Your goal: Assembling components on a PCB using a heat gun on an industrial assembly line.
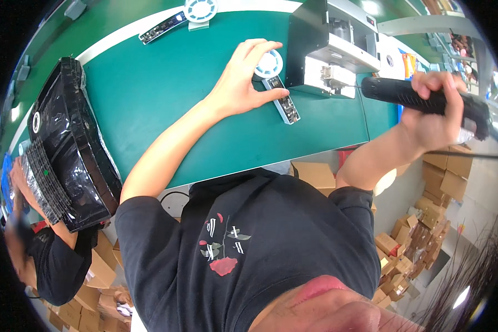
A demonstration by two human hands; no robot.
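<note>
My left hand (232,88) lies on the green work mat, its fingers and thumb curved around a small device. The device has a round white-and-blue disc (269,64) at one end and a narrow strip with an exposed circuit board (283,101) at the other. My fingertips are at the disc, and my thumb rests across the board. To the right, my right hand (432,113) is wrapped around a black electric screwdriver (390,93), held nearly level. Its thin bit points left, at the front outlet of a black-and-silver screw feeder (337,77). Whether a screw sits on the bit is too small to tell.
A second device (163,27) with a similar disc (201,10) lies at the mat's far side. A black plastic-wrapped crate (74,144) stands at the left, with another person's arm (36,193) beside it. Cardboard boxes (409,249) are piled on the floor. A thin cable (365,119) crosses the mat.
</note>
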